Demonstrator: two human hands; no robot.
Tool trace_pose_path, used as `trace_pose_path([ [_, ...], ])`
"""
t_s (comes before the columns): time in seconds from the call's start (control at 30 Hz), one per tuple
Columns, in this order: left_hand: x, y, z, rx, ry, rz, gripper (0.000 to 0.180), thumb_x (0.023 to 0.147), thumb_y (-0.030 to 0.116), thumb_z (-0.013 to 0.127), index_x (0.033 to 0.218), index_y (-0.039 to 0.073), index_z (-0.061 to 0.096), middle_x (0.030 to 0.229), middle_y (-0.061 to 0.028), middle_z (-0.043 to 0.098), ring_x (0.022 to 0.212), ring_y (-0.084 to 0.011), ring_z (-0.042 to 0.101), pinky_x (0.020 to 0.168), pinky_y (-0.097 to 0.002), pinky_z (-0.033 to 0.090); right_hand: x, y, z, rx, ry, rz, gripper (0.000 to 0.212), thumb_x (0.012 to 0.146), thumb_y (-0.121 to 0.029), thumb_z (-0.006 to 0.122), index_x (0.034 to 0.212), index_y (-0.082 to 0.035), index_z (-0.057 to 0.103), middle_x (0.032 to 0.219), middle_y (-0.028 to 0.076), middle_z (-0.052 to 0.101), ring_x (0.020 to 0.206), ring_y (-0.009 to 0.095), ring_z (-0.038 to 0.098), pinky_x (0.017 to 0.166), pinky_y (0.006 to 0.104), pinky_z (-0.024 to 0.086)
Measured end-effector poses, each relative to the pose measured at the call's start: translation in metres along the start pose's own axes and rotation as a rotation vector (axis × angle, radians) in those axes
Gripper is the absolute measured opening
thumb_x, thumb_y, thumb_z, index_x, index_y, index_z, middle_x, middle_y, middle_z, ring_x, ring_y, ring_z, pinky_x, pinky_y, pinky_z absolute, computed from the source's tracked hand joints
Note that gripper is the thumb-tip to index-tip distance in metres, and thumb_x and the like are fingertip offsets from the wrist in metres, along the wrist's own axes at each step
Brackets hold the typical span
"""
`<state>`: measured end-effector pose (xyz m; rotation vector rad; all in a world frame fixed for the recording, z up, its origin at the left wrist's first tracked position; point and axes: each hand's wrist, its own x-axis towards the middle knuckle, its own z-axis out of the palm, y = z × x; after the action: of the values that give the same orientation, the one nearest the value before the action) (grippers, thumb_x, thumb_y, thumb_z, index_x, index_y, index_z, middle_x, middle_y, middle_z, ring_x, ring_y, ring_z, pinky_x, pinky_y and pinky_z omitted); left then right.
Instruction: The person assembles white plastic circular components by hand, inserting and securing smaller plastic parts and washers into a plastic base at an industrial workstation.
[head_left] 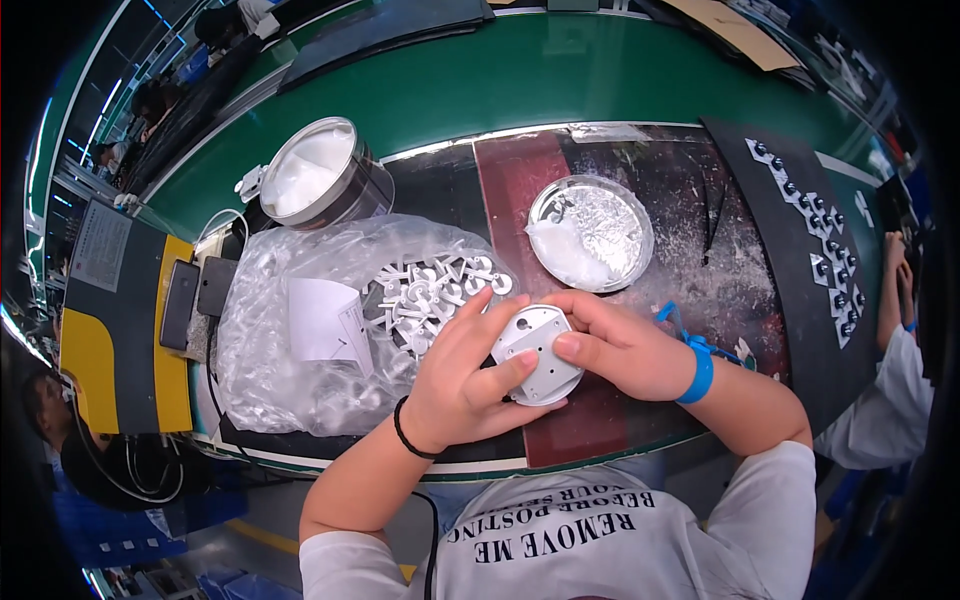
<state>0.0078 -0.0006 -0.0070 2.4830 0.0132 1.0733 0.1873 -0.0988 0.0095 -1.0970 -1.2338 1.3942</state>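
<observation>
Between my two hands is a white rounded plastic housing [540,355] with small holes in its face. My left hand [465,370] grips its left side, the thumb lying on the face and fingers around the edge. My right hand [630,345] holds the upper right side, its thumb pressed on the face. Just beyond my left hand, many small white plastic parts with stems [425,300] lie heaped in a clear plastic bag [270,370]. Past my right hand sits a round foil-lined dish [625,235] with a white cloth or pad [570,255] in it.
A metal tin [350,195] with white material stands at the far left. Left lies a phone [179,305] beside a yellow and grey machine [125,330]. A paper slip [325,320] rests on the bag. On the right, a black mat [790,290] carries several small assemblies; another person's hand [895,265] is beyond.
</observation>
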Motion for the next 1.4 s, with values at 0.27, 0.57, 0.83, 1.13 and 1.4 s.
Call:
trace_pose_path([
  [0.27,-0.001,0.001,0.001,0.029,0.007,0.006,0.085,0.051,0.026,0.088,0.123,0.025,0.042,0.112,-0.0242,0.054,0.099,-0.0359,0.059,0.091,-0.0528,0.042,0.0,-0.004,-0.003,-0.515,0.068,-0.228,0.037,0.093,-0.029,0.048,0.116,-0.001,0.049,0.087,0.009,0.058,0.081,0.019,0.055,0.084,0.0328,0.036],
  [0.57,-0.002,-0.001,0.001,-0.03,0.025,0.003,0.07,0.059,0.026,0.083,0.117,0.02,0.044,0.114,-0.0254,0.052,0.099,-0.0388,0.058,0.088,-0.0531,0.043,0.0,-0.003,0.001,-0.612,0.114,-0.2,0.039,0.091,-0.033,0.05,0.116,-0.003,0.05,0.079,0.004,0.057,0.071,0.017,0.051,0.079,0.0319,0.034],
  [0.83,-0.002,0.0,-0.003,-0.023,0.031,0.066,0.084,0.053,0.027,0.087,0.123,0.026,0.041,0.114,-0.0242,0.053,0.102,-0.0361,0.058,0.094,-0.0527,0.04,-0.001,-0.016,-0.003,0.207,-0.012,0.201,0.04,0.088,-0.014,0.058,0.122,0.001,0.046,0.083,-0.002,0.055,0.074,0.002,0.046,0.063,0.0189,0.038],
  [1.13,-0.011,-0.032,-0.037,0.021,0.401,-0.093,0.083,0.053,0.015,0.087,0.122,0.019,0.04,0.122,-0.0279,0.046,0.102,-0.036,0.057,0.087,-0.0417,0.047,0.02,-0.013,0.015,-0.844,0.098,-0.268,0.033,0.079,-0.012,0.059,0.111,-0.006,0.056,0.098,0.005,0.059,0.094,0.018,0.054,0.088,0.0339,0.035],
  [1.4,-0.011,-0.037,-0.035,0.013,0.49,-0.088,0.076,0.056,0.011,0.085,0.116,0.014,0.04,0.124,-0.0274,0.045,0.103,-0.0347,0.057,0.083,-0.0389,0.05,0.045,0.025,0.029,-1.343,0.085,-0.513,0.033,0.07,-0.006,0.06,0.102,-0.009,0.06,0.091,0.005,0.056,0.091,0.022,0.052,0.083,0.0364,0.036],
])
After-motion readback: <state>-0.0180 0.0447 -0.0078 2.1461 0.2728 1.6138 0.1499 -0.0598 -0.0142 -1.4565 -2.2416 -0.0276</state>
